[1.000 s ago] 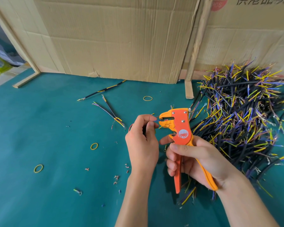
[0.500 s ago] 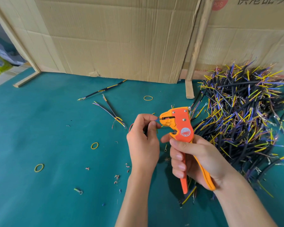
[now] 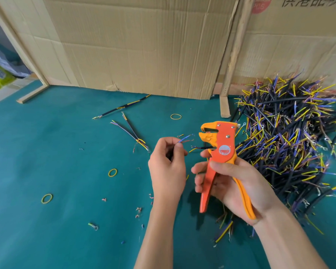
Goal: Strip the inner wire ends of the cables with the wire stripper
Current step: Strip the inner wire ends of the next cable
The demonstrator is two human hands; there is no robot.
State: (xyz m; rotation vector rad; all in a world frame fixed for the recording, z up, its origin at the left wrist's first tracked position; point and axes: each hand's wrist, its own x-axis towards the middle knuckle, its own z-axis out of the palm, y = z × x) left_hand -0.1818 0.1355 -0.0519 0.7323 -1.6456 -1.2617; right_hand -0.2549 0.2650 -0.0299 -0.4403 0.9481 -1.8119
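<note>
Over the teal felt table (image 3: 47, 152) we see the left hand (image 3: 166, 169) pinching a short cable (image 3: 184, 139) — blue and brown inner wires fanning toward two o'clock, just clear of the tool's beak. Our right hand (image 3: 235, 183) curls round the orange-and-yellow plastic wire stripper (image 3: 220, 152), handles spread. At three o'clock sprawls the heap of black-sheathed cables (image 3: 291, 136) — yellow rubber bands (image 3: 112, 172) lie scattered at nine.
</note>
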